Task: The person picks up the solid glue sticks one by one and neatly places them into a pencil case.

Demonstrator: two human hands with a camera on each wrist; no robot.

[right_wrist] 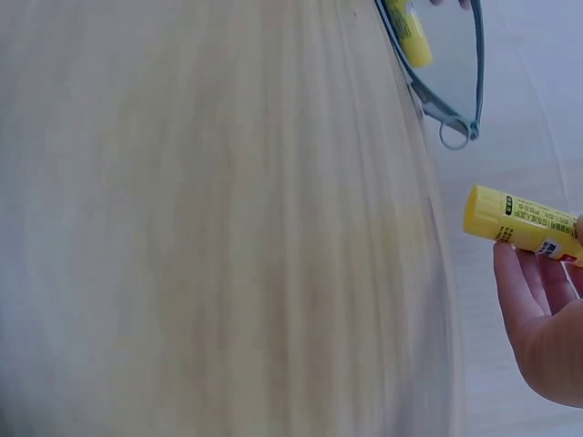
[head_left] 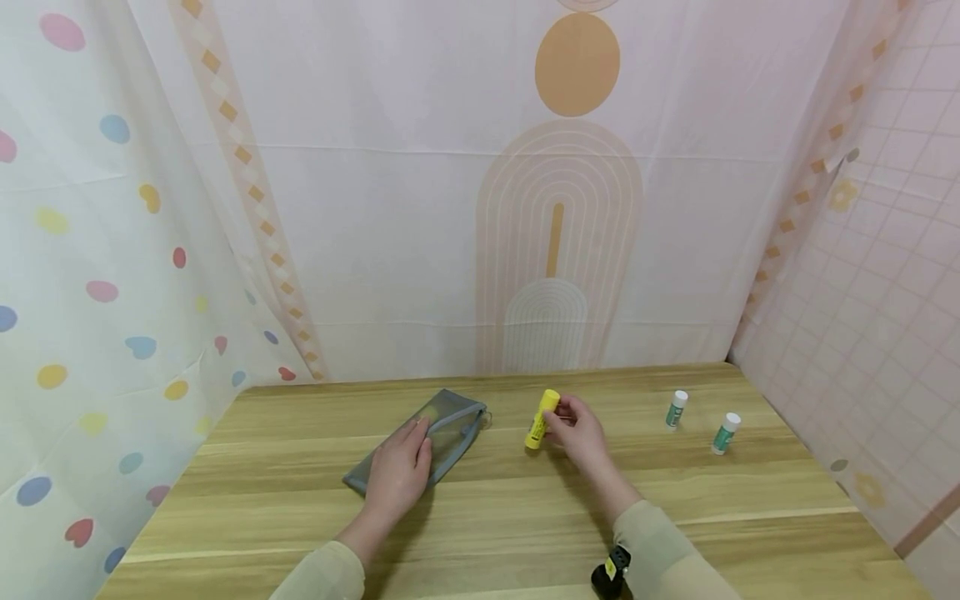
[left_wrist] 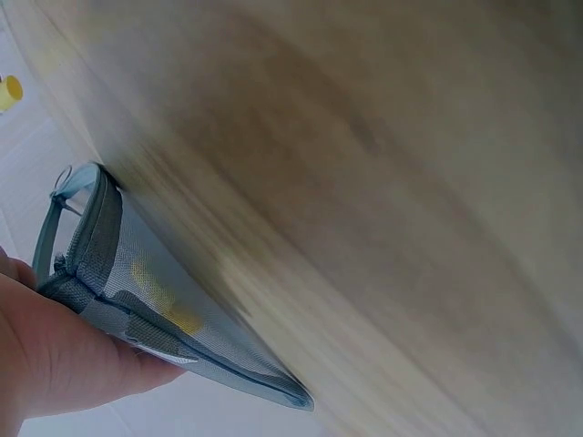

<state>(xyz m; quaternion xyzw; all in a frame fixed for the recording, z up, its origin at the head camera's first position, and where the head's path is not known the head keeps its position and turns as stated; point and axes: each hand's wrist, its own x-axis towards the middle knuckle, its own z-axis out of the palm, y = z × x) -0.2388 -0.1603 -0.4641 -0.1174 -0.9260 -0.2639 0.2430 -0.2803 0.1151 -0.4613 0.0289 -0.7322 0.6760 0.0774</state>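
Printed fabric (head_left: 390, 233) hangs beyond both hands, dotted on the left side and marked with arches and diamonds behind, and a wood-grain worktop (head_left: 495, 542) spreads beneath them. Between the thumb and fingers of the right grip (head_left: 579, 429) is a yellow glue stick (head_left: 542, 421), pinched around its middle with the digits closed only to the tube's width. It leans, its upper end tipped toward that grip's side, and printed lettering shows on it in the right wrist view.

Under the left grip (head_left: 401, 467) lies a grey mesh pouch (head_left: 457, 400); fingers spread over its top panel while the thumb is at the near side, holding it with its mouth parted. Its corner with a small metal ring (head_left: 488, 417) points toward the right grip, near the yellow stick but apart from it. Another yellow stick (right_wrist: 412, 35) sits inside the pouch, just beside the left grip's fingers.

To the right of the right grip, well apart from it, stand two white-capped green glue sticks (head_left: 677, 408), the nearer one (head_left: 725, 433) farther right. Behind the right grip, a black device (head_left: 611, 573) sits by the pale sleeve (head_left: 660, 542).
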